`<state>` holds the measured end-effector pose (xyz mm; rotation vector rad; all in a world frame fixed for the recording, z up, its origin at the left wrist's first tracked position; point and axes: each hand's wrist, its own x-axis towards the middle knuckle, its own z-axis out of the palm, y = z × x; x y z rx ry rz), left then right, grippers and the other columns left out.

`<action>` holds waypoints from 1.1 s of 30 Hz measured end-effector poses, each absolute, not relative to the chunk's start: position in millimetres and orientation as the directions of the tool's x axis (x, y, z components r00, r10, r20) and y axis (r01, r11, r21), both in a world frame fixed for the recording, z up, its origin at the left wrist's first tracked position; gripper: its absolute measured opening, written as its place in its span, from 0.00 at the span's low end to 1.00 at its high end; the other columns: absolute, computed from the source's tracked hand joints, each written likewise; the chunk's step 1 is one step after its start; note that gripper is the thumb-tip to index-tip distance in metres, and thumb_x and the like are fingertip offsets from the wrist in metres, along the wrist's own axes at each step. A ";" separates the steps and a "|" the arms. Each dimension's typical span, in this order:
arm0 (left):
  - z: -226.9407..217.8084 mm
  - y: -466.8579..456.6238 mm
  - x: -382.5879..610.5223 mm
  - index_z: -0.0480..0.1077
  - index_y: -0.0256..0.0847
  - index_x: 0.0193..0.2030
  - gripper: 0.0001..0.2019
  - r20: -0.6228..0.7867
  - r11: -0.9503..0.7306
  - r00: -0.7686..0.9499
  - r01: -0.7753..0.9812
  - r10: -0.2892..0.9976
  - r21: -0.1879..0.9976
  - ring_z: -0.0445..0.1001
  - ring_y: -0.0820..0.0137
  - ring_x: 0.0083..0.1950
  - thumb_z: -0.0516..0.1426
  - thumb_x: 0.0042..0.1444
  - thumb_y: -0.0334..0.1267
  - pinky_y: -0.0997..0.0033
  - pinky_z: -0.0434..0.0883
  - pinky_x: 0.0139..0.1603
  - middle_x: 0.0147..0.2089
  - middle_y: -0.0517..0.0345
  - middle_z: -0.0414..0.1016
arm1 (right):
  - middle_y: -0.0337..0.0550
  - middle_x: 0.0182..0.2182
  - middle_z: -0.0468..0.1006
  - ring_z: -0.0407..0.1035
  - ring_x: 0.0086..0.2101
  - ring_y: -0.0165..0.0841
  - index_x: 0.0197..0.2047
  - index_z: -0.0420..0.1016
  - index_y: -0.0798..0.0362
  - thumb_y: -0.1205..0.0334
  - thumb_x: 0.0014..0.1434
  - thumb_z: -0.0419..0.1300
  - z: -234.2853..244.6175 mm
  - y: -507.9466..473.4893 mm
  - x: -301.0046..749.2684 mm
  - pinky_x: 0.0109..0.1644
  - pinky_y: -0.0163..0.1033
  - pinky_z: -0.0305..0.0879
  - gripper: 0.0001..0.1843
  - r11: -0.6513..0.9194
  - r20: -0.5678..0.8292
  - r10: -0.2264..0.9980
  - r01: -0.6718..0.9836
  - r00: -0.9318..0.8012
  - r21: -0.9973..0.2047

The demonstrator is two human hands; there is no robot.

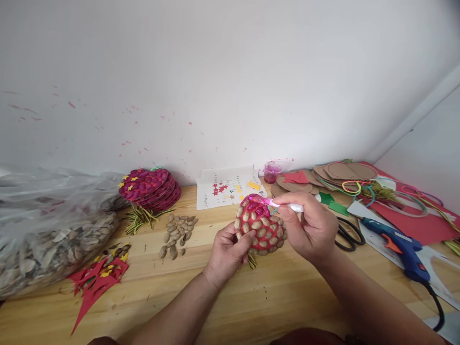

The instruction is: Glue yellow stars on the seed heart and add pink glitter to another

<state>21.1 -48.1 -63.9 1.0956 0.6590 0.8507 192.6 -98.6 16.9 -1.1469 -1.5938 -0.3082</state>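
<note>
My left hand (232,247) grips a round red craft piece (264,232) by its lower left, thumb pressed on the front. Rows of peanut shells cover its face, and short green strands stick out at the bottom. The shells near its top are wet with magenta paint; the others are bare tan. In my right hand (311,227) is a white-handled paintbrush (293,207), pinched between thumb and fingers. Its pink-stained tip touches the painted shells at the top. Behind stands a small clear cup (272,172) of magenta paint.
Left are a plastic bag of shells (61,239), red scraps (102,278), loose peanuts (176,232) and stacked painted pieces (149,189). A paper with stars (206,199) lies behind. Right are cardboard discs (345,171), black-handled scissors (350,235) and a blue glue gun (406,249) with its cord.
</note>
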 end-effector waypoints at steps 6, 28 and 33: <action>-66.5 -47.2 20.9 0.66 0.39 0.28 0.21 -0.025 0.173 0.520 -0.237 0.854 0.956 0.56 0.82 0.15 0.68 0.55 0.52 0.81 0.55 0.16 0.18 0.69 0.62 | 0.39 0.36 0.82 0.76 0.36 0.32 0.46 0.76 0.50 0.72 0.63 0.61 16.6 -99.3 195.1 0.42 0.38 0.71 0.10 0.516 0.849 0.525 0.774 0.054 -0.368; -60.7 -48.7 22.2 0.68 0.40 0.26 0.21 -0.005 0.118 0.493 -0.198 0.870 0.973 0.54 0.81 0.16 0.68 0.53 0.53 0.79 0.56 0.18 0.16 0.69 0.61 | 0.41 0.35 0.83 0.77 0.34 0.34 0.44 0.77 0.49 0.69 0.64 0.61 18.3 -100.5 195.3 0.41 0.41 0.73 0.08 0.462 0.831 0.548 0.793 0.096 -0.396; -65.2 -48.0 22.1 0.68 0.40 0.27 0.20 -0.009 0.124 0.490 -0.202 0.871 0.971 0.54 0.81 0.16 0.67 0.55 0.52 0.79 0.55 0.18 0.17 0.69 0.62 | 0.40 0.35 0.83 0.77 0.34 0.34 0.44 0.77 0.49 0.70 0.64 0.61 19.0 -101.4 193.5 0.40 0.40 0.73 0.08 0.474 0.832 0.545 0.780 0.104 -0.409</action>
